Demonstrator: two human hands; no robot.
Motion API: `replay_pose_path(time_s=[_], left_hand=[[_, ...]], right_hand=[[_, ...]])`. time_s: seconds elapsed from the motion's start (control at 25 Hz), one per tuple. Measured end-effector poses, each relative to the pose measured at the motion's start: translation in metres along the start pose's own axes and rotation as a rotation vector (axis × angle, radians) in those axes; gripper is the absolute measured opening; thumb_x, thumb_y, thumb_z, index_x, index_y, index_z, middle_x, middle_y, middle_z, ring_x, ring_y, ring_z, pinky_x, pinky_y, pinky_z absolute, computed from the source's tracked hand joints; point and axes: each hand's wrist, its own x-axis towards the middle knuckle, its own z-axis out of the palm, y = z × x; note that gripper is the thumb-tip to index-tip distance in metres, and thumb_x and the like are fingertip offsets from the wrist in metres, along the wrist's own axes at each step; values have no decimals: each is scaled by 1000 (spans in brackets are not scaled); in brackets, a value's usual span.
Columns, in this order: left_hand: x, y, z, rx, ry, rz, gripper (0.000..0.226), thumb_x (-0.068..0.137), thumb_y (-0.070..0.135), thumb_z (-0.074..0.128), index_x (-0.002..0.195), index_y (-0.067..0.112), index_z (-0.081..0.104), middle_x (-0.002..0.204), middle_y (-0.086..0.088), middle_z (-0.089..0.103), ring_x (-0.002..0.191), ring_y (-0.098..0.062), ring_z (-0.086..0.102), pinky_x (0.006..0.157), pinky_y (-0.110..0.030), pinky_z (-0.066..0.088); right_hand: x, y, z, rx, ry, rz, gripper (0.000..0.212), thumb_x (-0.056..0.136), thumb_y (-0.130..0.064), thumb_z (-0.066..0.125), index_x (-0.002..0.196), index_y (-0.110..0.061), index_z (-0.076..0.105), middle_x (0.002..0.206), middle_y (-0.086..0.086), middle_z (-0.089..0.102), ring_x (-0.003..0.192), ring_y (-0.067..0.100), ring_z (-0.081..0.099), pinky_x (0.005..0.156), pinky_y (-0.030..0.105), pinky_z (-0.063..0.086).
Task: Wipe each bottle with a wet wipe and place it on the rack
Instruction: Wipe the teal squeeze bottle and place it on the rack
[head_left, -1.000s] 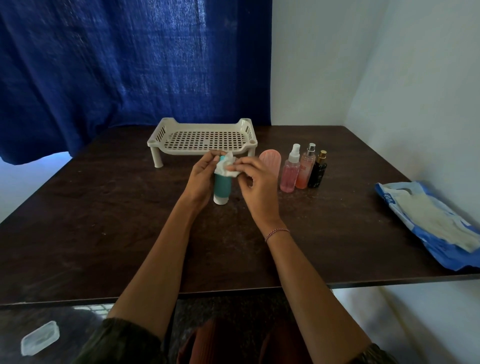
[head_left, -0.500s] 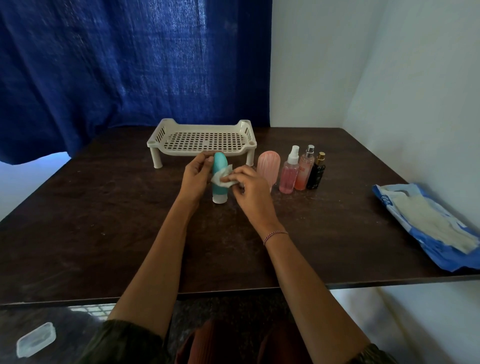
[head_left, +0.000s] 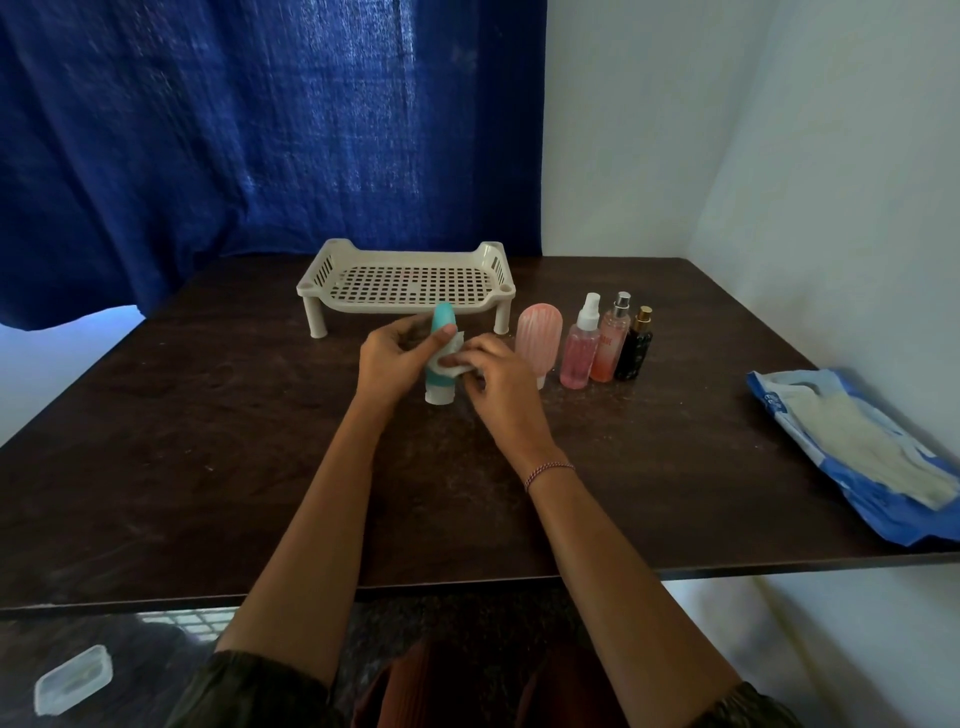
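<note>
Nearest the camera, a clear plastic box (head_left: 72, 678) is lying low at the left, below the table edge. Both forearms are reaching forward over the dark wooden table (head_left: 208, 441), and the right wrist is wearing a thin beaded bracelet (head_left: 548, 470). The left hand (head_left: 387, 358) is gripping the teal bottle (head_left: 440, 382) from the left, with its fingers curling behind the body and its thumb lying across the front. The right hand (head_left: 498, 379) is pinching a small white wet wipe (head_left: 456, 368) and pressing it against the bottle's right side. The bottle is standing upright with its white cap down at mid-table, just in front of the rack; whether the cap is touching the surface cannot be told. Well off to the right, an opened blue wipe pack (head_left: 857, 457) is lying flat near the table's edge. Just beyond the right hand, a pink ribbed bottle (head_left: 540, 338) is standing upright, and further right a pink spray bottle (head_left: 579, 348), an orange spray bottle (head_left: 613, 343) and a dark bottle with a gold cap (head_left: 635, 345) are standing close together in a row. Behind the hands, the beige perforated rack (head_left: 363, 306) is sitting on its short legs and holding no bottles. A blue curtain (head_left: 260, 130) is hanging at the back.
</note>
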Motion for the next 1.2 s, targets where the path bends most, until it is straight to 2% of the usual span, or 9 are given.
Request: replay_pose_path(time_s=[0.16,0.36,0.48,0.64,0.72,0.8,0.92,1.12,1.2], left_hand=[[1,1,0,-89,60,-67,46,79,35,72,118,12,64,108,-1,68,96,-9,65,76,-21,53],[5,-2,0,-94,128,-110,39,86,36,64,116,10,65,109,-5,68,100,-17,64,84,-32,55],[5,0,0,-207,98,-136,23,96,32,48,101,18,66,102,-2,68,100,-20,64,88,-36,53],[6,1,1,-382,28,-174,28,101,29,36,116,15,54,104,-4,65,104,-23,63,94,-43,50],[7,0,2,-436,17,-181,26,102,28,33,112,16,54,104,-4,64,104,-23,62,97,-46,48],[5,3,3,-491,-1,-188,30,103,27,30,118,12,52,107,-5,63,106,-24,61,96,-45,49],[3,6,3,-618,-43,-186,40,103,26,29,136,6,40,113,-8,61,106,-23,60,91,-40,51],[-1,9,4,-719,-83,-174,40,103,23,29,139,5,36,112,-9,60,105,-23,61,88,-38,52],[-2,9,4,-750,-101,-174,40,103,22,30,139,5,35,114,-9,59,109,-25,59,87,-39,53]], right_hand=[[-1,0,3,9,-48,-45,22,81,4,61,99,-7,69,97,5,60,93,12,56,83,17,45],[-1,0,5,-13,-133,-52,22,82,3,59,98,-7,70,98,6,58,96,14,56,86,19,45],[-2,0,4,-41,-191,-63,23,81,3,59,101,-4,69,100,7,57,95,16,56,87,23,46],[-3,-2,4,-10,-180,-64,26,83,-11,64,108,-6,66,103,3,54,96,12,52,84,16,41],[-3,-4,4,-18,-182,-64,30,84,-22,65,109,-6,65,104,2,54,96,9,50,82,14,40],[-2,-4,4,-28,-132,-55,26,85,-19,65,107,-5,66,102,3,56,95,11,52,82,16,43],[-1,-1,4,6,-38,-21,20,84,-10,65,103,-5,68,99,4,61,92,11,57,83,20,49],[1,3,0,73,9,78,19,84,-6,64,103,-7,68,102,4,64,89,1,54,82,9,45],[1,5,0,73,30,110,23,85,-6,63,107,-8,66,104,4,64,92,3,55,85,13,47]])
